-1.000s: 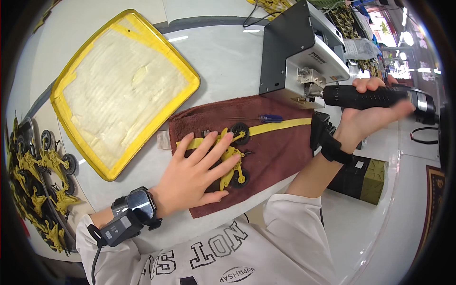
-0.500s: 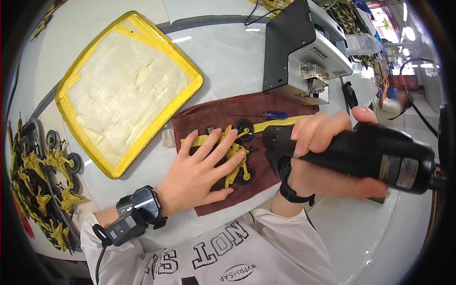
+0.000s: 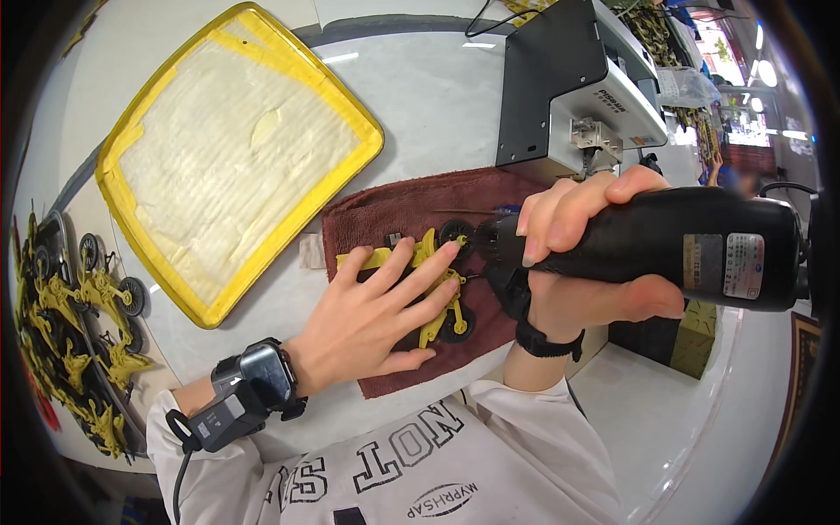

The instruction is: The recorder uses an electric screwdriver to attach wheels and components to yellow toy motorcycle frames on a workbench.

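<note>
My left hand (image 3: 372, 306) lies with fingers spread over a yellow toy motorcycle (image 3: 452, 297) with black wheels (image 3: 458, 325). Its fingertips touch the toy's yellow parts and hide some of them. The toy rests on a dark red cloth (image 3: 360, 229). In my right hand (image 3: 564, 302) is a black corded electric screwdriver (image 3: 652, 236), held nearly level above the cloth's right side. Its front end points left toward the toy, and its tip cannot be made out. A flat yellow strip (image 3: 374, 259) passes beneath my left fingers.
A thin hand screwdriver (image 3: 472, 211) lies on the cloth, behind the toy. A yellow-rimmed tray (image 3: 374, 149) stands at the far left. Several yellow toy motorcycles (image 3: 101, 293) fill the left side. A grey and black machine (image 3: 551, 96) stands behind the cloth.
My right hand has swung the electric screwdriver's rear end away from me, so it sits more level. My left hand stays spread over the toy. The view has shifted slightly.
</note>
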A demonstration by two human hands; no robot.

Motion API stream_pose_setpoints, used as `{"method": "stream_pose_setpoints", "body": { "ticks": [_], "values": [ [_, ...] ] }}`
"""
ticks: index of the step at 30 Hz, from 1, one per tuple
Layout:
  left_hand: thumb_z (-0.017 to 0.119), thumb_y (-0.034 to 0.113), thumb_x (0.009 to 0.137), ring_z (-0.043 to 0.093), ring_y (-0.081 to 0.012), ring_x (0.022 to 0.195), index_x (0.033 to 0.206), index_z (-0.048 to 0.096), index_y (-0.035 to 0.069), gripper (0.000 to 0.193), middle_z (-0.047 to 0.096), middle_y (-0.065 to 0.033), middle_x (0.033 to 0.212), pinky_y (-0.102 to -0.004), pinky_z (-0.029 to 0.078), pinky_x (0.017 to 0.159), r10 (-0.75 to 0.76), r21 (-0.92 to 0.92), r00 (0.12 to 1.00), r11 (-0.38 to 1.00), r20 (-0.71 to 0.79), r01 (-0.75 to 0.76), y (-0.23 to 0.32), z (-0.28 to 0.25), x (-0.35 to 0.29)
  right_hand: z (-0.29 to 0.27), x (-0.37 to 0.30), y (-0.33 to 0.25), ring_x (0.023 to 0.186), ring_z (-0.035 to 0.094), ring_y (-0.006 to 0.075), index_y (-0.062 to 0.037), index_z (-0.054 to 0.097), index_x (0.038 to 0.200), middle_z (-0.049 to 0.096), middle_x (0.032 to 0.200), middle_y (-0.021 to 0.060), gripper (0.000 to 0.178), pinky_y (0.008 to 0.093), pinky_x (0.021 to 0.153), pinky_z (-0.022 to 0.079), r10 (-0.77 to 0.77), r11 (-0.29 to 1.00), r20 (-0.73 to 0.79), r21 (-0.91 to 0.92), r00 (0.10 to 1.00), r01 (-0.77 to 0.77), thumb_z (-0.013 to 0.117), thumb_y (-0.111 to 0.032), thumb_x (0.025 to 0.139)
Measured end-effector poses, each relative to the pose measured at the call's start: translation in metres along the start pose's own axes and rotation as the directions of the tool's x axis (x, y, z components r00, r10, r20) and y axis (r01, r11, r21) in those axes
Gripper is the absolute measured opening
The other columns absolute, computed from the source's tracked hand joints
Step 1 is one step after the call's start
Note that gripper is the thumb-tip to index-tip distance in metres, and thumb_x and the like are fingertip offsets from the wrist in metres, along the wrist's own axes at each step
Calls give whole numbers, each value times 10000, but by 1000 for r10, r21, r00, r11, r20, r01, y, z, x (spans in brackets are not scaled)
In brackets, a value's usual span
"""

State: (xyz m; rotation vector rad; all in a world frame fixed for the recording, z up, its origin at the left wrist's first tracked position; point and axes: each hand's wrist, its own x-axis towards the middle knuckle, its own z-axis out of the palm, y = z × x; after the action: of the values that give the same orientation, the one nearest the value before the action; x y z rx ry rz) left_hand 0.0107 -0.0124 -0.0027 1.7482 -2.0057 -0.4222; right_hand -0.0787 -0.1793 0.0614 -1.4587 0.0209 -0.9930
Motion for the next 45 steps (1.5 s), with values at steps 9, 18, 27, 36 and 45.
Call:
{"method": "stream_pose_setpoints", "body": {
  "ticks": [9, 18, 27, 36, 45],
  "values": [
    [647, 528, 658, 436, -297, 1151, 1215, 515, 182, 669, 356, -73, 1414, -447, 318, 872, 1, 9, 999, 1000, -45, -1, -1, 0, 1, -26, 36, -85, 490, 399, 145, -35, 494, 1007, 446, 592, 37, 847, 314, 487, 369, -337, 924, -357, -304, 871, 233, 458, -808, 663],
    [646, 516, 664, 426, -307, 1160, 1213, 517, 169, 663, 348, -88, 1415, -461, 314, 876, 7, 28, 998, 1000, -59, -6, -2, 2, 1, -46, 36, -66, 438, 445, 178, -39, 453, 1014, 483, 565, 62, 756, 303, 456, 404, 20, 963, -402, -239, 916, -126, 476, -740, 733],
    [675, 452, 674, 428, -275, 1142, 1214, 499, 156, 640, 330, -71, 1418, -428, 333, 858, 16, 2, 997, 1000, -81, -16, 0, 0, -1, 11, -50, -62, 464, 471, 190, -17, 383, 1115, 487, 640, 84, 809, 326, 480, 394, -135, 988, -24, -79, 991, 133, 578, -691, 713],
    [695, 437, 662, 425, -271, 1150, 1197, 511, 152, 634, 330, -71, 1417, -428, 334, 862, 15, -34, 997, 999, -77, -18, 0, -2, -1, 16, -46, -43, 445, 469, 192, -16, 381, 1112, 481, 621, 80, 856, 338, 494, 410, -70, 998, -66, 0, 995, 70, 562, -735, 686],
    [701, 443, 625, 417, -305, 1160, 1207, 515, 147, 678, 344, -88, 1415, -454, 315, 881, 20, -63, 998, 998, -66, -24, 0, 0, 1, 13, -37, -29, 447, 487, 193, -11, 369, 1045, 519, 653, 97, 812, 314, 485, 448, -24, 999, 30, 24, 999, 23, 605, -695, 677]
  ]
}}
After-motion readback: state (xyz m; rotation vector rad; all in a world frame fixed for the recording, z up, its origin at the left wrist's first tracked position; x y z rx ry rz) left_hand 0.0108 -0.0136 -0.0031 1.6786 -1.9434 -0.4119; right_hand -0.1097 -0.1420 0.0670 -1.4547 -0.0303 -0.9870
